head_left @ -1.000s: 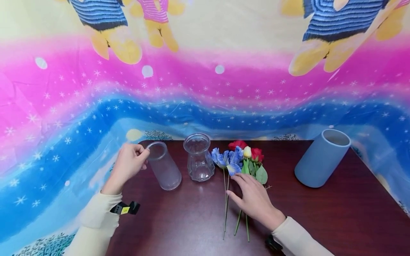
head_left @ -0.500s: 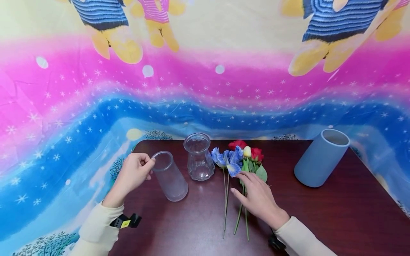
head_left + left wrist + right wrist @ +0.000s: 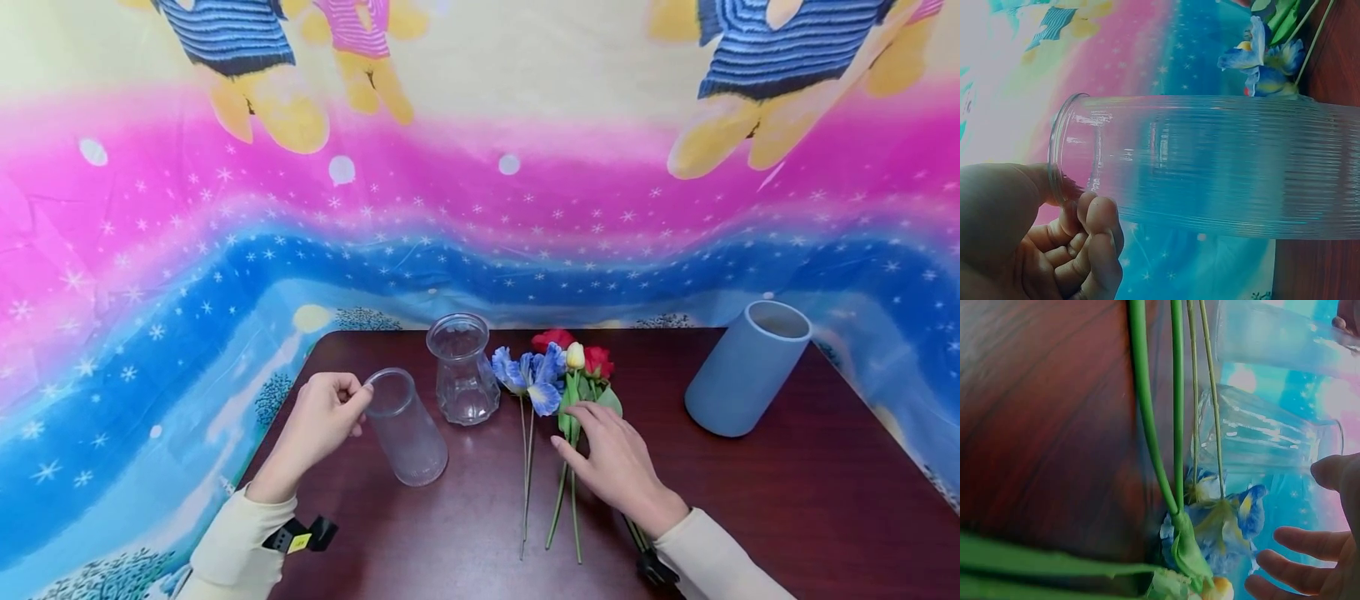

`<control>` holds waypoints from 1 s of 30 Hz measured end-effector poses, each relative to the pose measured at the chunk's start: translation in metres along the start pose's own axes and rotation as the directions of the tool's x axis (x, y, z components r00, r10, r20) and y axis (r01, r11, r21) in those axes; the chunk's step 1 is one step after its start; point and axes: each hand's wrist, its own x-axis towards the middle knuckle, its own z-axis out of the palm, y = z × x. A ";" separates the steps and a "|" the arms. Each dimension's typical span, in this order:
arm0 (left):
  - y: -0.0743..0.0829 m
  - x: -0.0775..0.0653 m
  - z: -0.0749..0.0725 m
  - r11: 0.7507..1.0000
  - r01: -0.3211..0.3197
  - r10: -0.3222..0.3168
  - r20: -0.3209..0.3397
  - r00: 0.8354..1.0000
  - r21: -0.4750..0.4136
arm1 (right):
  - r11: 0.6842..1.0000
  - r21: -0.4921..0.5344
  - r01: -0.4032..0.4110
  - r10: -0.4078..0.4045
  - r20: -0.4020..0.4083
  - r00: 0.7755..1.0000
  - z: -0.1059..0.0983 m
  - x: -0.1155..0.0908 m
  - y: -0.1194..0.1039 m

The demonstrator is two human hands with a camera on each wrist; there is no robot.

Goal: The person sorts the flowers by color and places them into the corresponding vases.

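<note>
My left hand (image 3: 318, 433) pinches the rim of a clear ribbed glass vase (image 3: 411, 442) between thumb and curled fingers. In the left wrist view the vase (image 3: 1210, 165) reaches from the fingertips towards the dark table. My right hand (image 3: 618, 462) hovers over the flower stems with fingers spread loosely and nothing gripped. Beneath and beside it lie blue irises (image 3: 534, 379), a pale yellow tulip (image 3: 574, 356) and red roses (image 3: 597, 362), their stems pointing towards the person. The right wrist view shows the fingertips (image 3: 1288, 537) apart from the iris petals.
A second clear glass vase (image 3: 467, 387), faceted with a flared rim, stands between the ribbed vase and the flowers. At the right of the brown table (image 3: 817, 492) is a blue-grey vase (image 3: 738, 379). A printed cloth (image 3: 450, 208) hangs behind the table's far edge.
My left hand has drawn the ribbed vase nearer the person and to the right, closer to the faceted vase. My right hand has shifted slightly right, away from the irises.
</note>
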 end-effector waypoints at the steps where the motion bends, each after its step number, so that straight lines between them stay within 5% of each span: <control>1: 0.000 0.000 0.001 1.000 0.004 -0.003 0.003 1.000 -0.005 | 1.000 -0.002 -0.002 0.002 -0.003 1.000 0.000 0.000 0.002; 30: -0.009 0.002 0.013 0.999 -0.022 0.022 -0.003 1.000 -0.042 | 0.997 0.032 -0.071 0.068 0.067 0.995 0.014 0.004 0.007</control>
